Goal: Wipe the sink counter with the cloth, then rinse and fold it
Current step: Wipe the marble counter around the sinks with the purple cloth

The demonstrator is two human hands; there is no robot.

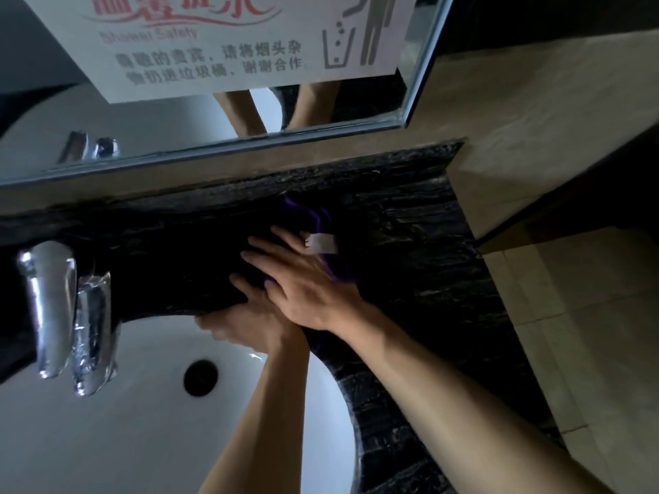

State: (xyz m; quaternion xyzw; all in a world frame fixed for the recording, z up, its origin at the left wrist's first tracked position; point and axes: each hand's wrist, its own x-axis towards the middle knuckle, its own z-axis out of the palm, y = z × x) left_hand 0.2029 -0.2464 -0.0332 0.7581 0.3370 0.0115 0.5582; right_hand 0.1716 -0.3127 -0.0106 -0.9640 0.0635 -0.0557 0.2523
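The purple cloth (322, 244) is lying on the dark stone tabletop (420, 244) just behind the white sink (124, 422), its white tag (322, 243) showing. The right hand (303, 283) is pressing flat on it with fingers (271, 249) spread, overlapping the left hand (246, 322), whose fingers are also lying flat at the sink's rim

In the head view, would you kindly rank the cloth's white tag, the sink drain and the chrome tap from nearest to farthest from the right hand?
1. White tag: on the purple cloth, just beyond the right hand's fingertips.
2. Sink drain: in the white basin, below-left of the hand.
3. Chrome tap: far left, over the basin.
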